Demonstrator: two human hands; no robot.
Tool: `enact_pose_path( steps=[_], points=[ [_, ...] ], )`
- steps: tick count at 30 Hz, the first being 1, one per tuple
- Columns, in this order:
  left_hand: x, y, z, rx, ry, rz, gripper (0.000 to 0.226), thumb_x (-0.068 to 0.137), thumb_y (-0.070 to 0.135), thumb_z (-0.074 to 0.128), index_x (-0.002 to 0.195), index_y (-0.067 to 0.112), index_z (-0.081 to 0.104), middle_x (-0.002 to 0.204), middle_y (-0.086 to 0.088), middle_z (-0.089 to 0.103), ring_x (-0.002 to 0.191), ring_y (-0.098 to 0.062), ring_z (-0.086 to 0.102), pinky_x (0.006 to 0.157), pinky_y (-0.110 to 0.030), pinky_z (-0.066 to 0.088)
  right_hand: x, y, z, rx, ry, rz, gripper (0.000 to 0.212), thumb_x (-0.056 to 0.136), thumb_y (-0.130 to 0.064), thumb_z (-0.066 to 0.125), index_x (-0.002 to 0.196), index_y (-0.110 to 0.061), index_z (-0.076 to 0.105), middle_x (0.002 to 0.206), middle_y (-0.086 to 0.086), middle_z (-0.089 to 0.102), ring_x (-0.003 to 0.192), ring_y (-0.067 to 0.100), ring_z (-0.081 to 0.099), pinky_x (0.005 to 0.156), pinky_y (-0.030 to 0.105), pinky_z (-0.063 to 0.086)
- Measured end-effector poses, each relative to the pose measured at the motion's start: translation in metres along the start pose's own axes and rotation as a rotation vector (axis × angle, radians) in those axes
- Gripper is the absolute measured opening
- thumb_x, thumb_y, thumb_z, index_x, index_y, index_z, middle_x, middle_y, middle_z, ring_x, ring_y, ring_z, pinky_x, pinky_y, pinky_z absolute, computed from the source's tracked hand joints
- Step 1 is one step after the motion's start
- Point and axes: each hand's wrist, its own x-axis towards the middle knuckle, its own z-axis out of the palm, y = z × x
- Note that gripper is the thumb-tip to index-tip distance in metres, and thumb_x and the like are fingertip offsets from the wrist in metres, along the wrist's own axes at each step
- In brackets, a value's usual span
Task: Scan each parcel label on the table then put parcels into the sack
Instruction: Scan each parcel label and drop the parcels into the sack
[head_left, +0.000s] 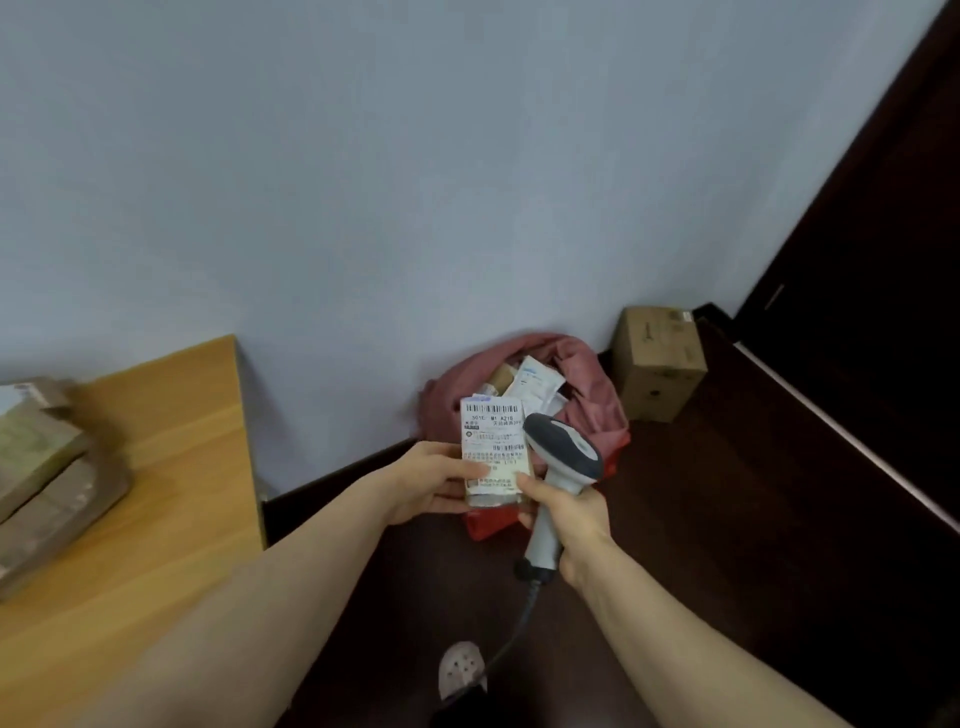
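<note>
**Forearms out, label beside the scanner head**

Both forearms reach forward from the bottom of the view, and a grey cable (519, 629) hangs below my right hand (571, 525). My left hand (434, 480) pinches a small flat parcel with a white printed label (493, 447), thumb on the label face and the other fingers hidden behind it. The right fingers (535, 488) are curled round the handle of the grey pistol-shaped barcode scanner (563, 449). Its head sits just right of my left thumb, against the parcel's edge.

I judge scanning to be the step in hand. The head's back faces me, so I would draw it back and tip it at the top barcode above my thumb, keeping that thumb off the bars.

Beyond the fingers sits the pink fabric sack (587, 395), with parcels already inside. Brown parcels (47, 467) lie on the wooden counter (171, 467), well to their left.
</note>
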Motion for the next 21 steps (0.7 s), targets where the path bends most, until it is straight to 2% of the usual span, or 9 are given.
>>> enact_pose_path(
  steps=[2,3,6,9,12,17,21],
  points=[
    [0.038,0.011,0.000,0.135,0.121,0.028,0.027,0.084,0.006,0.070,0.109,0.011,0.063,0.099,-0.004,0.073,0.087,-0.019,0.070,0.078,-0.035,0.058,0.030,-0.006,-0.006,0.018,0.068,0.032,0.023,0.077,-0.002,0.078,0.094,-0.005,0.064,0.085,0.011,0.070,0.074,0.020,0.068,0.058,0.028,0.058],
    [0.060,0.016,-0.004,0.296,0.193,0.056,0.030,0.082,0.008,0.072,0.110,0.011,0.063,0.102,-0.004,0.072,0.089,-0.019,0.069,0.083,-0.037,0.057,0.045,-0.009,-0.008,0.024,0.104,0.049,0.022,0.077,-0.003,0.079,0.093,-0.005,0.064,0.084,0.011,0.069,0.074,0.020,0.067,0.057,0.027,0.058],
    [0.121,0.033,-0.010,0.850,0.301,0.083,0.047,0.079,0.019,0.068,0.125,0.013,0.057,0.119,-0.005,0.066,0.106,-0.022,0.063,0.092,-0.035,0.050,0.093,-0.022,-0.014,0.031,0.169,0.086,0.015,0.078,-0.001,0.077,0.087,-0.003,0.064,0.074,0.013,0.067,0.060,0.018,0.064,0.046,0.023,0.053],
    [0.190,0.045,-0.013,1.121,0.302,0.089,0.050,0.084,0.022,0.058,0.132,0.011,0.046,0.128,-0.010,0.053,0.115,-0.029,0.055,0.094,-0.039,0.046,0.144,-0.036,-0.018,0.026,0.223,0.103,0.009,0.080,0.002,0.073,0.081,-0.001,0.065,0.065,0.012,0.066,0.049,0.016,0.060,0.043,0.024,0.050],
    [0.253,0.051,-0.009,1.304,0.270,0.093,0.045,0.091,0.020,0.054,0.132,0.011,0.041,0.130,-0.011,0.045,0.119,-0.030,0.051,0.093,-0.042,0.045,0.194,-0.042,-0.023,0.029,0.265,0.125,0.011,0.080,0.005,0.072,0.076,-0.002,0.065,0.061,0.012,0.064,0.048,0.017,0.057,0.042,0.024,0.048],
    [0.344,0.037,-0.004,1.501,0.178,0.097,0.040,0.095,0.011,0.046,0.133,0.014,0.034,0.129,-0.009,0.048,0.115,-0.029,0.053,0.087,-0.042,0.046,0.265,-0.031,-0.028,0.047,0.307,0.209,0.009,0.080,0.004,0.072,0.078,-0.002,0.066,0.059,0.012,0.064,0.049,0.019,0.056,0.047,0.028,0.046],
    [0.400,0.009,-0.003,1.583,0.059,0.081,0.047,0.096,0.007,0.040,0.140,0.017,0.027,0.128,-0.011,0.042,0.113,-0.032,0.054,0.088,-0.043,0.047,0.311,-0.010,-0.031,0.015,0.305,0.261,0.010,0.079,0.005,0.072,0.074,-0.001,0.067,0.057,0.012,0.065,0.046,0.019,0.056,0.050,0.029,0.046]
  ],
)
